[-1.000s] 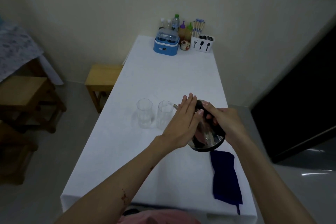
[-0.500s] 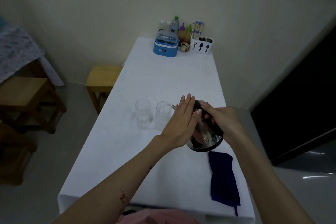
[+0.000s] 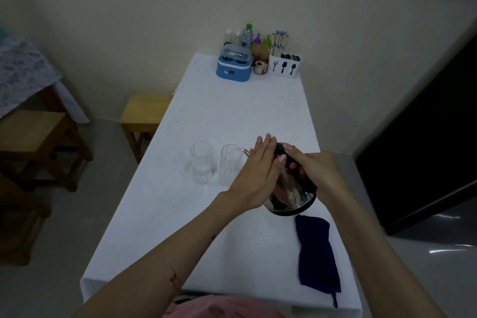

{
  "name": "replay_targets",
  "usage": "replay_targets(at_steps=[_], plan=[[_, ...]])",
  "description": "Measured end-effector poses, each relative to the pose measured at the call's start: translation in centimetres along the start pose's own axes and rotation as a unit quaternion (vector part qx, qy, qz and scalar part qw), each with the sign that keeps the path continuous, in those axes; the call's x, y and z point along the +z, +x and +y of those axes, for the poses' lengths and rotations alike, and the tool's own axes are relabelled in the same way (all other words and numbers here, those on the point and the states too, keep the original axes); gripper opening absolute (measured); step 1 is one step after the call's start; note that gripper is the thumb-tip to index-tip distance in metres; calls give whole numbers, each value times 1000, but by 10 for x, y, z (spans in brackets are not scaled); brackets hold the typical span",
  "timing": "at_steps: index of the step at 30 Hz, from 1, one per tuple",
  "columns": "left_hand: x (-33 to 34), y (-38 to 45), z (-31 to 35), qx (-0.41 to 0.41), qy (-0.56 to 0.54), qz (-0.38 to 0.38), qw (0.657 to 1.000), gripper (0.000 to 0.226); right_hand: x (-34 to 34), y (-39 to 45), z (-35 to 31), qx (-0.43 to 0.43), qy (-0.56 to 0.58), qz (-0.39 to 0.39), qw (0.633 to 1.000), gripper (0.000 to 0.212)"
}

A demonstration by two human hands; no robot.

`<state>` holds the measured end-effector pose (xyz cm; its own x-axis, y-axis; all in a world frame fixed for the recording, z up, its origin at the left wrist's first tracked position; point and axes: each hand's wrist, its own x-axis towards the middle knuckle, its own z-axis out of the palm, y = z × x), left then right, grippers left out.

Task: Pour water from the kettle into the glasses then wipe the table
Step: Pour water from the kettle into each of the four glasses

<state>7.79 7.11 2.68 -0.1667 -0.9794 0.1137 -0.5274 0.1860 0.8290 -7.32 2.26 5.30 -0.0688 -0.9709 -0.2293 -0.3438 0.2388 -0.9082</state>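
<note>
A steel kettle (image 3: pixel 291 195) with a black handle and lid is tilted to the left above the white table (image 3: pixel 232 116). My right hand (image 3: pixel 316 173) grips its handle. My left hand (image 3: pixel 258 175) lies flat against the kettle's left side, fingers straight. The spout (image 3: pixel 245 151) sits at the rim of the right glass (image 3: pixel 229 165). A second clear glass (image 3: pixel 201 165) stands just left of it. Water level in either glass is hard to tell. A dark blue cloth (image 3: pixel 316 253) lies on the table at the near right.
At the table's far end stand a blue appliance (image 3: pixel 233 66), bottles (image 3: pixel 254 42), a small jar (image 3: pixel 260 67) and a white cutlery holder (image 3: pixel 284 64). A wooden stool (image 3: pixel 144 116) is left of the table; more wooden furniture (image 3: pixel 33 147) stands further left. A dark doorway (image 3: pixel 423 150) is on the right.
The kettle and both hands have shifted slightly left, bringing the spout to the right glass's rim. The glasses and cloth have not moved on the table.
</note>
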Motion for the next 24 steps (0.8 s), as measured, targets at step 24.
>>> replay_targets(at_steps=[24], plan=[[0, 1, 1, -4, -1, -7, 1000, 63, 1, -7, -5, 4, -16, 14, 1000, 55]])
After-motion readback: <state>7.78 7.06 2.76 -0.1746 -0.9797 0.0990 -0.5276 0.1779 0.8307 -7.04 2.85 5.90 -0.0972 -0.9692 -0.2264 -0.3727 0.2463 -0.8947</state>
